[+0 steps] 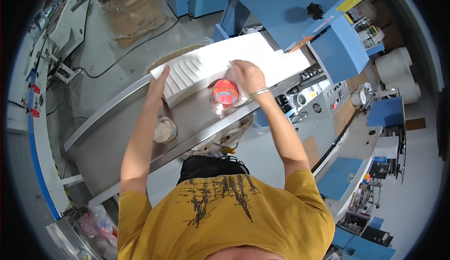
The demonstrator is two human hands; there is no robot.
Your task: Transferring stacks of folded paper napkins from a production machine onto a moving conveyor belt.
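My left hand (157,90), half open, touches the end of the white stack (225,51). My right hand (249,78) curls; its hold I cannot tell. The stack already lies on the table (194,110), still wavy beside my left fingers.

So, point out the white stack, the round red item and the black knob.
White stack (220,54), head view: its broad upper surface.
Round red item (226,92), head view: middle of its red face.
Black knob (315,11), head view: its centre.

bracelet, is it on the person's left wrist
No, the bracelet circles the wrist of the right hand, which is at the edge of the white layered stack.
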